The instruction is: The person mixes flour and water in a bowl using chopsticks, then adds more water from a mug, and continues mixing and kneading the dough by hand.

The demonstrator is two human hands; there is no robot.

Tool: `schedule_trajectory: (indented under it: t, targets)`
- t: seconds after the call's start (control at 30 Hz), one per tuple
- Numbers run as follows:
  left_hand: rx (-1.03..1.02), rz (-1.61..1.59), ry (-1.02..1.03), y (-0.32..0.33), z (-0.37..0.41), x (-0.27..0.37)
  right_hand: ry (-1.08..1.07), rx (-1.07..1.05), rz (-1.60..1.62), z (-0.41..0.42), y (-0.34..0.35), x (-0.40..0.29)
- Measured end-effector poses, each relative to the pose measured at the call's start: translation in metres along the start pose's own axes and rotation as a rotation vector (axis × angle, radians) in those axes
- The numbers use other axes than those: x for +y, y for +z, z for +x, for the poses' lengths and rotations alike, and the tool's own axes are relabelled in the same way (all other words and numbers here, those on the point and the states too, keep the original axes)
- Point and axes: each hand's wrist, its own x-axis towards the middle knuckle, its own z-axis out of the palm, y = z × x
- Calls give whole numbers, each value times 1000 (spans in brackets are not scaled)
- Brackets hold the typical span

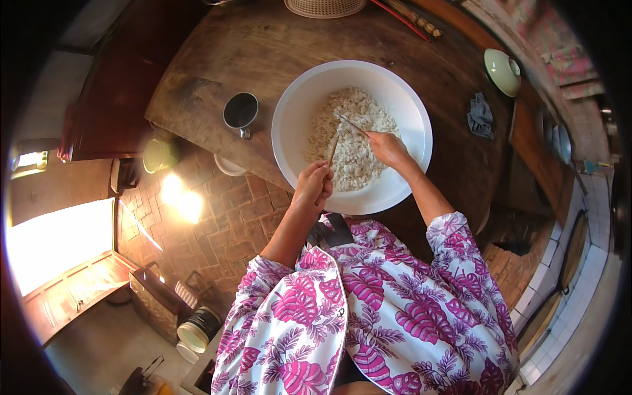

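Before me a large white basin [291,103] holds a crumbly, pale flour mixture [358,163]. My left hand [313,183] is closed around a wooden chopstick [334,148] at the basin's near left rim, and the stick's upper end points in over the mixture. From the right, my right hand [388,148] reaches over the basin and grips a second chopstick [351,123]. Its tip is at the mixture, with bits of it clinging there. The two tips lie close to each other near the middle of the basin.
Left of the basin stands a metal mug [241,112] on the wooden table [217,64]. A woven plastic basket [326,7] and a red stick [402,20] lie at the far side. To the right are a crumpled grey cloth [480,116] and a tilted pale green bowl [502,72].
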Motion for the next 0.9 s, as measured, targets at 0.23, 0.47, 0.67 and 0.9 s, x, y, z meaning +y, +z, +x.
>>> schedule_trajectory:
  t: [0.23,0.47,0.67,0.9]
  targets:
    - [20,-41,-1,3,5,-4,-70,-62,-33,-18,13,-6]
    - [-14,78,62,6,9,-5,-77,17,-37,-23,4,0]
    - [-26,228,153,6,4,-11,3,-68,-257,0,-4,-1]
    - [-56,227,115,8,-3,-6,61,8,161,1,2,13]
